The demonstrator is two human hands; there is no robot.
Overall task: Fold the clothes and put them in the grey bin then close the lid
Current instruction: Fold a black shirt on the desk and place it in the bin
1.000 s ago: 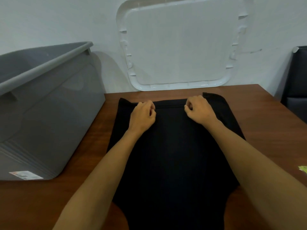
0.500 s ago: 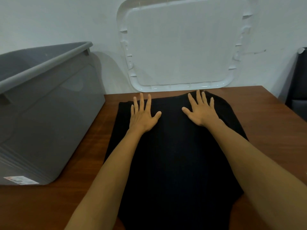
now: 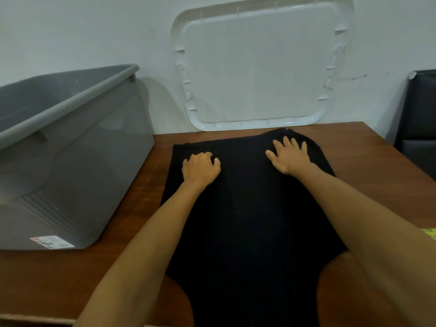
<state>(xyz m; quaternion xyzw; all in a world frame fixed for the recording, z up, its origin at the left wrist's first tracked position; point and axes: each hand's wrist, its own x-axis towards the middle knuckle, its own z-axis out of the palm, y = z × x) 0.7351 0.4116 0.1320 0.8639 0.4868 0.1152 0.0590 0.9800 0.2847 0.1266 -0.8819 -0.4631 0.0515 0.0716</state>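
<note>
Black garment [image 3: 247,208] under left grip [image 3: 200,168] curled into it, right grip [image 3: 289,156] splayed flat

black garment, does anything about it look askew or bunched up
Yes: on the black garment the far right corner bulges past the otherwise straight far edge, just beyond the flat right hand, so that end is not square.

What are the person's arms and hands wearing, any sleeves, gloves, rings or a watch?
Nothing visible. The left forearm and right forearm are bare to the frame edge, with no sleeves showing. The left hand and right hand show no gloves, rings, watch or bracelet.
</note>
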